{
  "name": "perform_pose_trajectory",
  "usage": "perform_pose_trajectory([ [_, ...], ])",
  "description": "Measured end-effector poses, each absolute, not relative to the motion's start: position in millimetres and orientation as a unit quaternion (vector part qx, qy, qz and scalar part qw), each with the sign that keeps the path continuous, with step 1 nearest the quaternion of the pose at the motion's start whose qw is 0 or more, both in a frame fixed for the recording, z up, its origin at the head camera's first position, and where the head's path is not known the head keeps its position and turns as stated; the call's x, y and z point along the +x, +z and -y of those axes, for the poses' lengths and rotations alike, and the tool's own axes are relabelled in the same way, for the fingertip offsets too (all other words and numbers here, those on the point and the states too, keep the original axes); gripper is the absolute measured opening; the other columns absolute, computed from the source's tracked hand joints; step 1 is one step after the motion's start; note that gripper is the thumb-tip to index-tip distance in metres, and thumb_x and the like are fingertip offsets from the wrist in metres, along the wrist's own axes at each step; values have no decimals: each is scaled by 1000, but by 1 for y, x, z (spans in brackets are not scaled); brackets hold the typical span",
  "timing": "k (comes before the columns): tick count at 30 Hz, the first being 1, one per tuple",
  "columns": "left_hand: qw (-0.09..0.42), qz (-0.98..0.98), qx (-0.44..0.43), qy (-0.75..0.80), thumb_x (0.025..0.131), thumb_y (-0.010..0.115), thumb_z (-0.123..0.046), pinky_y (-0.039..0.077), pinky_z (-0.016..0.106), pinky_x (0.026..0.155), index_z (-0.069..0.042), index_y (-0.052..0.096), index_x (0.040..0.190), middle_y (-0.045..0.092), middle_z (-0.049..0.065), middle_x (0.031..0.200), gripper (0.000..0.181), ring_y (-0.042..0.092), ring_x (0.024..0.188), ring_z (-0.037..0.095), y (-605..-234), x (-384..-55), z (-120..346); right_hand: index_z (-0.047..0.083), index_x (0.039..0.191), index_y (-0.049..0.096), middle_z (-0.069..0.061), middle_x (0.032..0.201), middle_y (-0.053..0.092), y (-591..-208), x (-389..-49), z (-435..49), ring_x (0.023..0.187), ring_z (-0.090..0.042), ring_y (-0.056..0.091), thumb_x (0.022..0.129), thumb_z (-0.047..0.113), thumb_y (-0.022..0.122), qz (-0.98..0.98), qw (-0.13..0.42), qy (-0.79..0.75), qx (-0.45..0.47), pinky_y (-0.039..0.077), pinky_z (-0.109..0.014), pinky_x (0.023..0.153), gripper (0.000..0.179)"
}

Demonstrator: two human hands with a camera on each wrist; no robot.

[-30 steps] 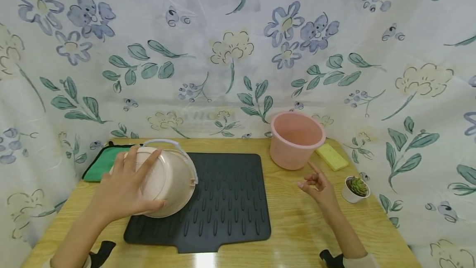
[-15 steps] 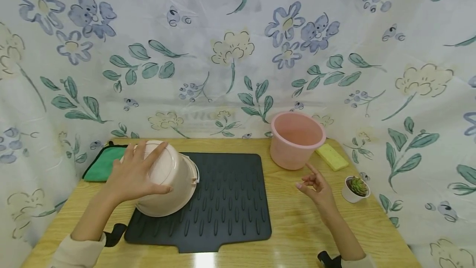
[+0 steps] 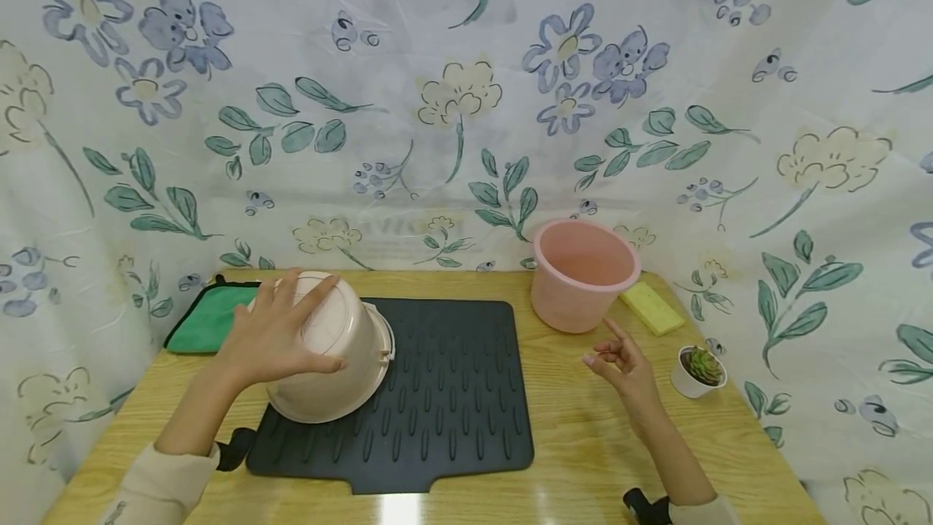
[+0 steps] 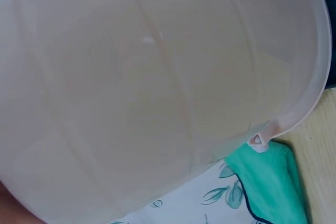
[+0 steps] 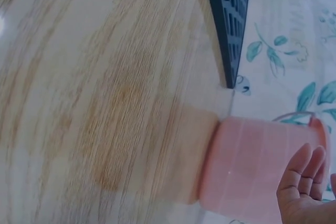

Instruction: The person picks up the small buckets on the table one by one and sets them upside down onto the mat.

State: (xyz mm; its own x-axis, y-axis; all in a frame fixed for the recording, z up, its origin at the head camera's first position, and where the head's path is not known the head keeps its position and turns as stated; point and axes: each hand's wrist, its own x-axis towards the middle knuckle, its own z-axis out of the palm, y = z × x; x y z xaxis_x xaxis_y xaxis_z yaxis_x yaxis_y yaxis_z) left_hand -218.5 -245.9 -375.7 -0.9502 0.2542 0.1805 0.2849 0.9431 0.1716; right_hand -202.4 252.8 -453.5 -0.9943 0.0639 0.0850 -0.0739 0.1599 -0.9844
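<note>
A beige bucket is tipped upside down over the left part of a black drying mat, its base up and its rim low. My left hand grips the base with fingers and thumb spread round it. The bucket's ribbed wall fills the left wrist view and hides most of that hand. My right hand holds nothing, its index finger extended and the others loosely curled. It is nearest to a pink bucket, which stands upright.
A green cloth with dark edging lies behind the left hand. Beside the pink bucket lies a yellow sponge. A small potted succulent stands at the right. A floral curtain hangs behind the wooden table.
My left hand and the beige bucket have shifted slightly right. The bucket's white handle, raised a second ago, has dropped toward the rim. The right hand has stayed nearly still.
</note>
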Motion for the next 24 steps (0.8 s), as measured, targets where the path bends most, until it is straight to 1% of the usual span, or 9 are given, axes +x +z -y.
perform_pose_trajectory([
  [5,76,982,-138,-99,61,71,-82,25,86,83,-32,22,159,19,30,156,120,20,139,55,-378,-224,246,15,155,34,-7,110,52,-452,-204,-252,93,-7,56,92,7,68,758,48,650,-4,51,-17,83,71],
  [10,75,982,-142,-102,62,70,-82,25,85,85,-31,24,158,19,29,157,119,20,138,54,-380,-229,248,17,155,33,-8,112,51,-450,-207,-252,95,-5,56,94,10,67,755,46,654,-6,52,-17,85,71],
  [17,72,983,-139,-99,63,69,-83,25,84,87,-31,24,158,21,28,156,117,21,138,53,-381,-235,248,15,155,33,-7,108,53,-451,-212,-250,89,-5,59,95,7,65,726,62,685,-2,55,-20,82,68],
  [24,63,984,-137,-98,63,68,-83,26,84,89,-31,24,158,21,28,156,117,20,139,53,-381,-237,244,11,156,31,3,100,56,-450,-218,-252,86,-4,61,96,8,64,720,72,690,-4,55,-21,80,69],
])
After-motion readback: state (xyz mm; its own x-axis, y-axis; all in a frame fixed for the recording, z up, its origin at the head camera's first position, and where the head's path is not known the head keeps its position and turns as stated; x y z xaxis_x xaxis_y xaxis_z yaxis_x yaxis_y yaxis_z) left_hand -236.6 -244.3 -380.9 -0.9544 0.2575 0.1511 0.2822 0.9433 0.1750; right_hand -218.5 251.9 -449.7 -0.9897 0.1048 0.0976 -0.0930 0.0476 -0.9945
